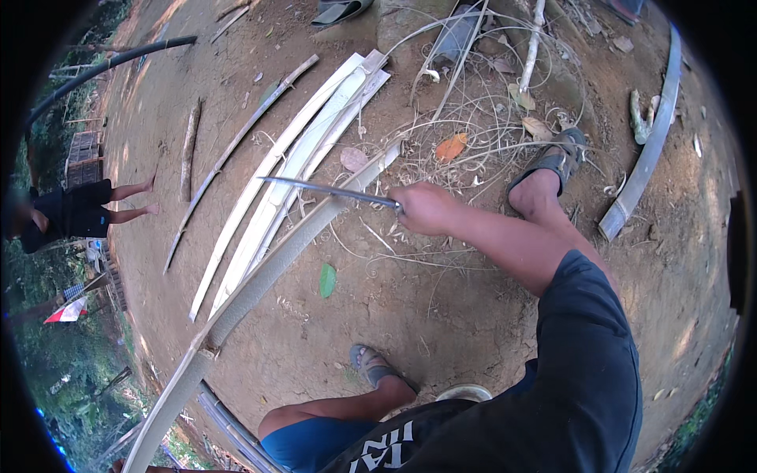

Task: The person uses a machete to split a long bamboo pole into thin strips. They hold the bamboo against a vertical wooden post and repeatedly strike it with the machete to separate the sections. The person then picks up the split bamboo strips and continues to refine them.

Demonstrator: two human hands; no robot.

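Observation:
My right hand [428, 210] is closed around the handle of a long, narrow knife [331, 190]. Its blade points left and lies across the far part of a split bamboo strip [268, 272], apparently touching it. The long strip slants from the lower left up toward the middle, with a node about halfway along. At the lower left rim, a sliver of my left hand [118, 466] shows at the strip's near end, closed on it; most of that hand is cut off. Pale split bamboo pieces [292, 162] lie side by side on the ground just beyond the strip.
Thin curled shavings [473, 130] are heaped near my sandalled right foot [544, 181]. A curved bamboo length [650, 150] lies at right, a thin stick [229, 150] and short branch [190, 150] at left. Another person [71, 209] is at far left. My left sandal [371, 363] is below.

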